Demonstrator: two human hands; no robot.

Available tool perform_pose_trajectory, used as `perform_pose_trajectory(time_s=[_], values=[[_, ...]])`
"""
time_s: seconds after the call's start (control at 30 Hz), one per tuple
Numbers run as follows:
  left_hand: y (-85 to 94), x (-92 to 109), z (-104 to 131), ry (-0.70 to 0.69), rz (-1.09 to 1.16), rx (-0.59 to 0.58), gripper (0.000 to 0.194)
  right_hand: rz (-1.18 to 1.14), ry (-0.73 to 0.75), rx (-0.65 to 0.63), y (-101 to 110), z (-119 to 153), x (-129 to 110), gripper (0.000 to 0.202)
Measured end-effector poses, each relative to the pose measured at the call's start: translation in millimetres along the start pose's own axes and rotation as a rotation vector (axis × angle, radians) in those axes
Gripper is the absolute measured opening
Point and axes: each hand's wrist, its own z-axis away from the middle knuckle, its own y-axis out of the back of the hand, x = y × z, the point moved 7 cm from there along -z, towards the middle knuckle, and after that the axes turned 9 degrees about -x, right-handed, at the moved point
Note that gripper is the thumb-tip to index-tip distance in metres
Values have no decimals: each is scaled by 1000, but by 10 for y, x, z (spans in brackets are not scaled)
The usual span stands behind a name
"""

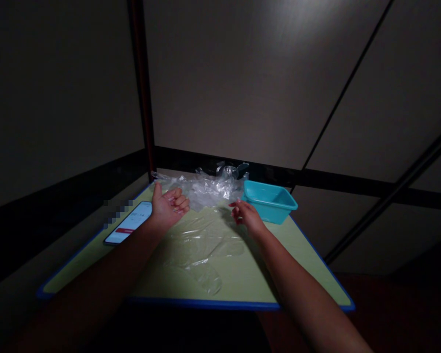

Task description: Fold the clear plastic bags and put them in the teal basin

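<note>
The left hand, thumb apart, and right hand, grip unclear, flanked plastic presumably laid flat for easy reach.

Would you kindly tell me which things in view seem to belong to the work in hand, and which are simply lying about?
Likely part of the work:
- flat clear plastic, spread on the table
- crumpled clear plastic, heaped behind it
- teal tub, perhaps, beside the right hand

Likely just lying about:
- lit phone, left side
</note>
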Motion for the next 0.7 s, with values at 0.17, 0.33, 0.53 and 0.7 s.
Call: perform_pose_trajectory(time_s=[0.17,0.33,0.53,0.7], values=[[-71,-166,9,177,-113,-55,63,506,-45,20,238,-28,12,36],[-67,-280,0,286,-116,-83,64,730,-353,-152,238,67,156,12],[-60,-325,-6,325,-134,-104,63,698,-404,-222,83,116,176,14],[-20,-353,-10,358,-167,-106,63,591,-388,-238,29,107,193,12]])
